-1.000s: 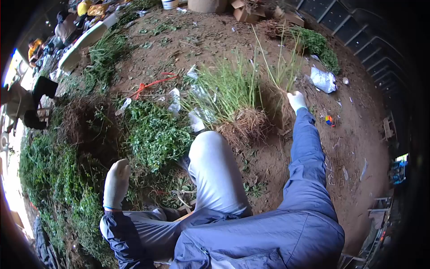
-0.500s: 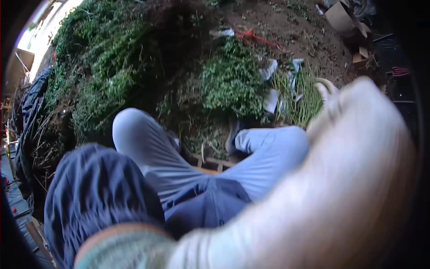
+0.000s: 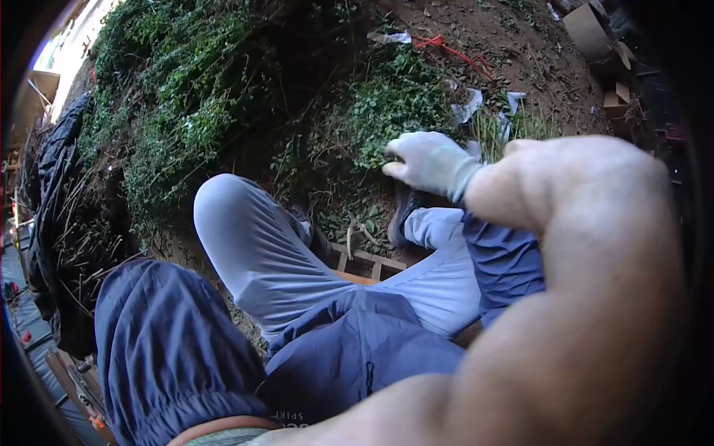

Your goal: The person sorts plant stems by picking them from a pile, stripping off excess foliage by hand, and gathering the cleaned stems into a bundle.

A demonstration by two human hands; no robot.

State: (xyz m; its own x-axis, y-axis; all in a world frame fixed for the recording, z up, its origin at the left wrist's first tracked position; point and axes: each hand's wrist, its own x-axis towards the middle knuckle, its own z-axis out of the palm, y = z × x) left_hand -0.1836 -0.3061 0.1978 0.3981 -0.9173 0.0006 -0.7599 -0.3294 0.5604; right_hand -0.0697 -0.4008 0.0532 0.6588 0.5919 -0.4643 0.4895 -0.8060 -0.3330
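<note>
My right hand [image 3: 435,162], in a pale glove with a greenish cuff, hovers at the edge of a bunch of leafy green plants [image 3: 390,104]. Its thumb and fingers are apart, with nothing visible between them. Below its wrist is a dark blue sleeve [image 3: 506,260]. Very near the camera, my left hand [image 3: 595,245] is a large blurred shape bent across the right side, overlapping the view of my right forearm. Its fingers are not clear, and whether they touch the forearm or sleeve cannot be made out.
Leafy greens [image 3: 171,111] are heaped at left, beside black sheeting [image 3: 59,163]. White paper strips [image 3: 467,106] and a red cord [image 3: 454,50] lie behind my right hand. Cardboard boxes [image 3: 591,37] stand far right. A wooden slatted piece [image 3: 364,260] sits between my legs.
My right hand has come leftward from beside the pale stems to the green bunch and shows more fully. My left hand stays close to the camera, its blurred shape now bent differently.
</note>
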